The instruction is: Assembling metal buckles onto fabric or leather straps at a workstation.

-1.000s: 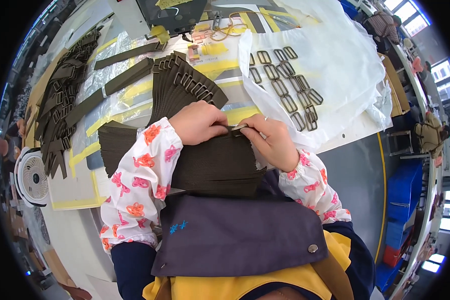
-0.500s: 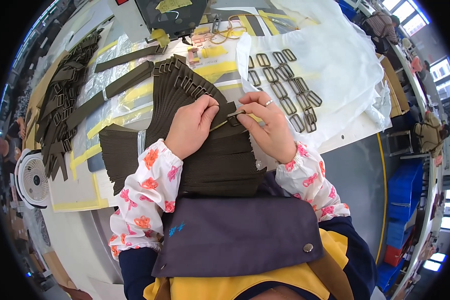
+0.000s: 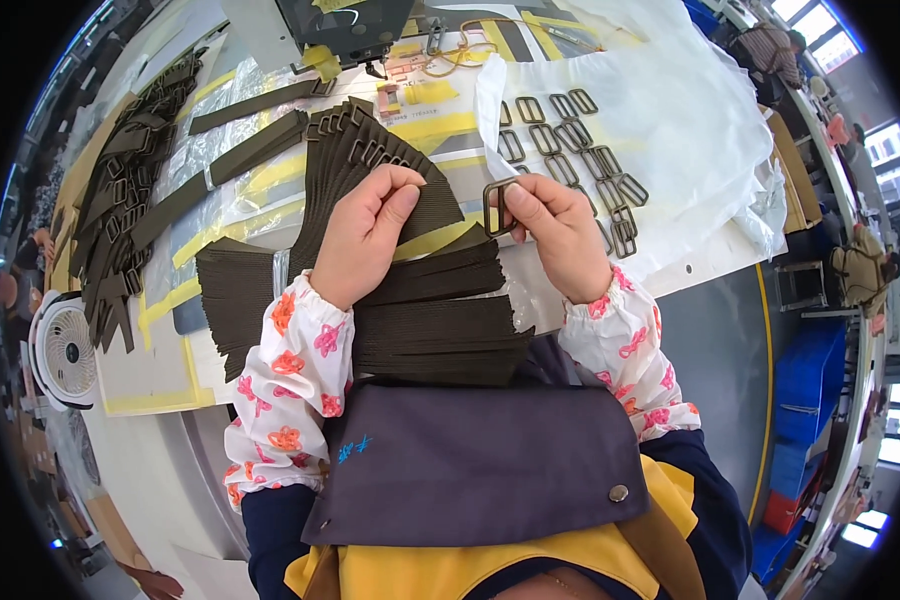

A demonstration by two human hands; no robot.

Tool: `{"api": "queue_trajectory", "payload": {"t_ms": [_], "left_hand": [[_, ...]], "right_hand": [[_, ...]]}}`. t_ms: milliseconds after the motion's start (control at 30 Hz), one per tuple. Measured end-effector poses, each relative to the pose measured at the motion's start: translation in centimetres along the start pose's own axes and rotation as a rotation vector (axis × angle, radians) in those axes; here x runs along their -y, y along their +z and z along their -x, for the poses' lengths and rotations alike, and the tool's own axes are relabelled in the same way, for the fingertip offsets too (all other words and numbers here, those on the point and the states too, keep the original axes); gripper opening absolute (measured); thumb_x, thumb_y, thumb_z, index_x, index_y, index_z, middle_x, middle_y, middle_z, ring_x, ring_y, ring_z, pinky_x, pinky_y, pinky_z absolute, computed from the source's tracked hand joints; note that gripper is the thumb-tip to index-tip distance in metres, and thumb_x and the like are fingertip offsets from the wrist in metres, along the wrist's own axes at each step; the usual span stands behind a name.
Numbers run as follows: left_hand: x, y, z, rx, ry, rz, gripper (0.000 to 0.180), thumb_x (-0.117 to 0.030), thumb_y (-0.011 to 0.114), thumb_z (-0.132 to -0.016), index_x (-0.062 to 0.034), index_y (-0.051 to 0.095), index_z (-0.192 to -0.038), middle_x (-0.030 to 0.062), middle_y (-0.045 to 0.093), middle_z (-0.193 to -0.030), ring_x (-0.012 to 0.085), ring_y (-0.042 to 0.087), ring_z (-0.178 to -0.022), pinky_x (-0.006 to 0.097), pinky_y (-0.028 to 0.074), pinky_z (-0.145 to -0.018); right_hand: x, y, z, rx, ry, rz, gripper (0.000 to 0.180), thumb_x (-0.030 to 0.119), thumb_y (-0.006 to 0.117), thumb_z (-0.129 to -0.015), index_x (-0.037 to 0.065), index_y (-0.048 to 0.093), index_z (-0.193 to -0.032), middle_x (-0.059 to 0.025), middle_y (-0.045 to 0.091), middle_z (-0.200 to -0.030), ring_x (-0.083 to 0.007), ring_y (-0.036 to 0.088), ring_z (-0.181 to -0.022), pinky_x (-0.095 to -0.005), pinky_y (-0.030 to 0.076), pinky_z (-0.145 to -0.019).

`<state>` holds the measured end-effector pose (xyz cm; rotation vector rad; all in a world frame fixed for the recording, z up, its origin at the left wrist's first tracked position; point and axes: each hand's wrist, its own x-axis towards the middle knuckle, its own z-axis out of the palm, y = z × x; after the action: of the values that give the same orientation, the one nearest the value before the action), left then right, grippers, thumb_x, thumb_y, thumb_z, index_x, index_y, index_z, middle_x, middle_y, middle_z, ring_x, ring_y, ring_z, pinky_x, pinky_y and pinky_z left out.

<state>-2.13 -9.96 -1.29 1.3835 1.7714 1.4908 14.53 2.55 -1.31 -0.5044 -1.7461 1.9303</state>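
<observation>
Between the thumb and fingers of my right hand (image 3: 560, 225) is a dark metal slide buckle (image 3: 487, 208), held upright and apart from the straps. My left hand (image 3: 365, 232) is closed in a pinch over a fan of dark olive webbing straps (image 3: 330, 165); whether a strap end is caught in its fingertips is hidden. Buckles are fitted along the fan's far ends. Below my hands lies a stack of cut strap ends (image 3: 435, 335), and left of it a banded bundle (image 3: 240, 290). Several loose slide buckles (image 3: 570, 135) lie on a white sheet (image 3: 660, 120) at the right.
A sewing machine head (image 3: 345, 35) stands at the table's far side. More buckled straps (image 3: 120, 200) are heaped at the far left, with a white fan (image 3: 67, 350) near the table's left edge. Blue bins (image 3: 810, 380) stand on the floor at right.
My right hand has drawn the buckle right, away from the strap it was against, and turned it upright. My left hand has shifted slightly left and up, still pinched.
</observation>
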Motion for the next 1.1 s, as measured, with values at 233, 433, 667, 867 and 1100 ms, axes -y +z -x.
{"api": "queue_trajectory", "payload": {"t_ms": [233,433,667,867,1100], "left_hand": [[-0.9,-0.3,0.9,0.109,0.039,-0.017,0.013,-0.012,0.046,-0.089,-0.0014,0.052,-0.092,0.0016,0.053,-0.076,0.0071,0.048,-0.072,0.021,0.040,-0.067],[-1.6,-0.4,1.6,-0.094,0.037,0.125,0.018,-0.015,0.043,-0.091,-0.0010,0.051,-0.100,0.0022,0.054,-0.079,0.0072,0.049,-0.074,0.022,0.041,-0.069],[-2.4,-2.0,2.2,-0.081,0.264,-0.351,0.012,-0.008,0.062,-0.075,-0.0041,0.059,-0.086,0.0060,0.056,-0.081,0.0209,0.052,-0.075,0.028,0.042,-0.068],[-1.5,-2.8,3.9,-0.049,-0.103,-0.068,0.012,-0.011,0.054,-0.084,-0.0011,0.049,-0.081,0.0006,0.048,-0.064,0.0060,0.042,-0.059,0.020,0.037,-0.054],[-0.9,-2.6,4.3,-0.094,-0.085,-0.323,0.011,-0.009,0.057,-0.080,-0.0008,0.049,-0.082,0.0061,0.053,-0.063,0.0137,0.050,-0.055,0.026,0.040,-0.051]], "right_hand": [[0.0,2.5,-1.3,0.163,0.221,-0.226,0.020,0.018,0.052,-0.087,-0.001,0.056,-0.086,0.0004,0.053,-0.065,-0.0042,0.049,-0.048,-0.0170,0.038,-0.043],[-0.5,4.2,-2.1,0.261,0.228,-0.299,0.011,0.007,0.052,-0.085,-0.002,0.050,-0.091,-0.0020,0.054,-0.066,-0.0069,0.051,-0.049,-0.0194,0.041,-0.043],[-0.7,5.0,-2.3,0.180,0.090,0.073,0.009,0.005,0.056,-0.081,-0.001,0.054,-0.087,-0.0026,0.056,-0.065,-0.0074,0.053,-0.051,-0.0189,0.041,-0.044],[-2.2,5.9,-3.9,0.218,0.090,0.205,0.011,0.008,0.060,-0.076,-0.002,0.055,-0.079,-0.0032,0.056,-0.061,-0.0080,0.055,-0.050,-0.0191,0.043,-0.044],[-1.8,6.3,-3.8,0.324,0.257,0.104,0.008,0.007,0.055,-0.078,0.000,0.050,-0.080,-0.0003,0.052,-0.062,-0.0065,0.053,-0.053,-0.0176,0.042,-0.046]]}}
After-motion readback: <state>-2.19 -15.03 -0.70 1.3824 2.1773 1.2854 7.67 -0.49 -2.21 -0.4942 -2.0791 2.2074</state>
